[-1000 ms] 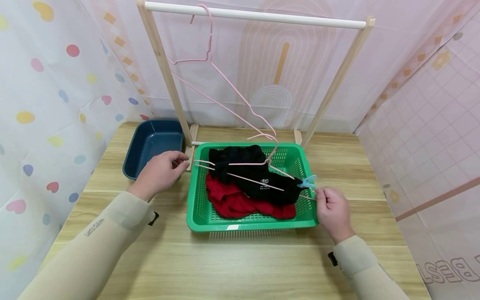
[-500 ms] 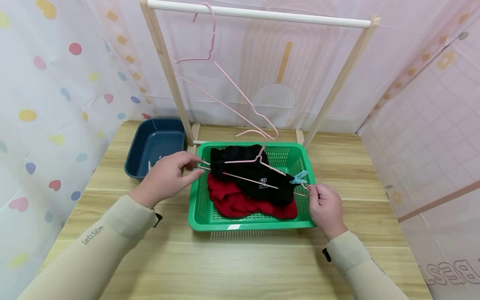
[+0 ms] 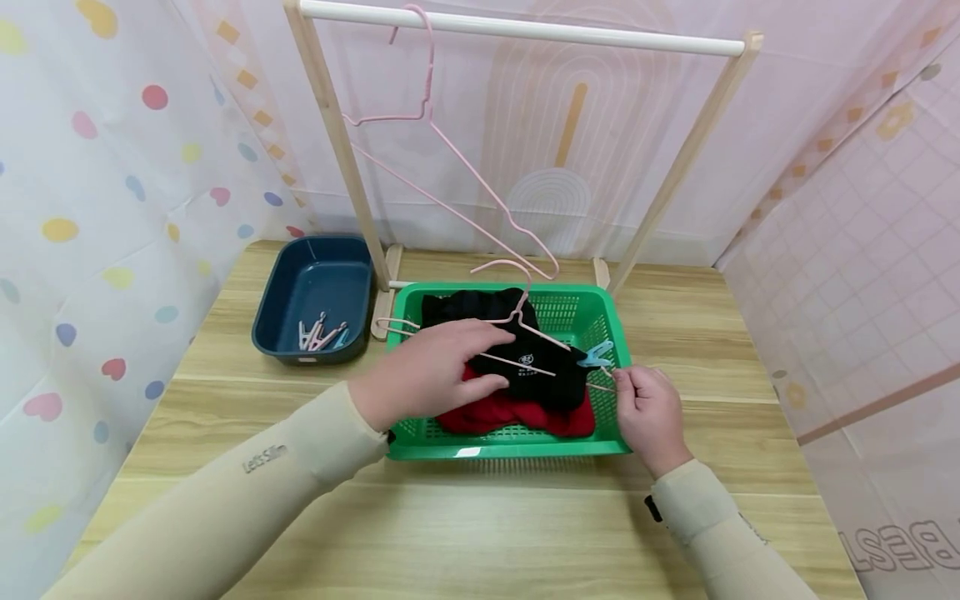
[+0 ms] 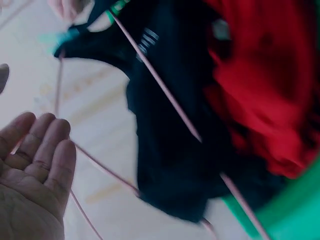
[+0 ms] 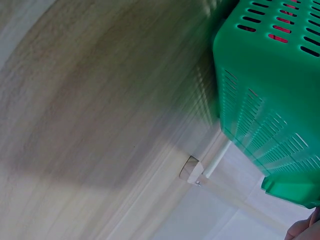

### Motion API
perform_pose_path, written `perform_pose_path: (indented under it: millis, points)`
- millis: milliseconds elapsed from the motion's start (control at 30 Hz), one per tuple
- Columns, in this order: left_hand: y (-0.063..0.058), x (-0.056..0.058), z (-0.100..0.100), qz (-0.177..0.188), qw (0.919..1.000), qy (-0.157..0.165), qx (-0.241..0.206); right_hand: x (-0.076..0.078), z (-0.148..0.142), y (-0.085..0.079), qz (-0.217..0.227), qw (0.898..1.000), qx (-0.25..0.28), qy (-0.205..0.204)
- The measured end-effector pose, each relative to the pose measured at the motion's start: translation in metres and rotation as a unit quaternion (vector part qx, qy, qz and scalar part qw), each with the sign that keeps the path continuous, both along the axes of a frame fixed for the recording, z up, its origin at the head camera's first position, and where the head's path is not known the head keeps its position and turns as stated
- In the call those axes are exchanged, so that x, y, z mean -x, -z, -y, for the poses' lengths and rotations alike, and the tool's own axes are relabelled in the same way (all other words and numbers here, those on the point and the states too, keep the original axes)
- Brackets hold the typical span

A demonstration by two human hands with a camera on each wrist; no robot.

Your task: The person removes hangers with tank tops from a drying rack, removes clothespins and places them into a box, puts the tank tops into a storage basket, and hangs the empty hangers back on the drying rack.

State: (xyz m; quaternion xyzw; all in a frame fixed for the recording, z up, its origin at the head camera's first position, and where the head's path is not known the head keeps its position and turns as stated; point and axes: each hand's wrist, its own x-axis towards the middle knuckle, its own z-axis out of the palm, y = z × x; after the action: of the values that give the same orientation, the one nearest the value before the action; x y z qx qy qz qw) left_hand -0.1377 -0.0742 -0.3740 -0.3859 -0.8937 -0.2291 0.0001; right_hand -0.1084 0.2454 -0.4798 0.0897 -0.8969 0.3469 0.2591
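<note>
In the head view my right hand (image 3: 648, 412) pinches the right end of a pink clothes hanger (image 3: 545, 337) above the green basket (image 3: 510, 451). A black garment (image 3: 551, 385) with a small white print is draped on this hanger. A light blue clothespin (image 3: 597, 353) clips its right end, close to my right fingertips. My left hand (image 3: 427, 367) reaches over the basket with fingers extended, covering part of the garment and hanger. The left wrist view shows that hand (image 4: 35, 175) with its palm bare beside the hanger wire. Red cloth (image 3: 517, 414) lies beneath in the basket.
A dark blue bin (image 3: 337, 275) at the back left contains several clothespins (image 3: 318, 336). Behind the basket stands a wooden rack with a white rail (image 3: 525, 29), from which another pink hanger (image 3: 472, 172) hangs at a slant. Patterned curtains surround the wooden table (image 3: 525, 533).
My left hand has gone from beside the bin to the hanger's left end, then right over the black garment. My right hand shifted slightly left with the hanger, and the clothespins in the bin came into sight.
</note>
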Motion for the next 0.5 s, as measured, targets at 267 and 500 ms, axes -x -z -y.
perform_pose_path:
  millis: [267,500]
  points:
    - [-0.009,0.001,-0.051,-0.027,0.9975,0.056,0.032,0.001,-0.001,0.001,-0.003,1.0,0.001,-0.001]
    - [-0.013,0.006,-0.083,-0.057,0.9924,0.069,0.084,0.003,-0.001,0.003,-0.022,1.0,-0.003,-0.007]
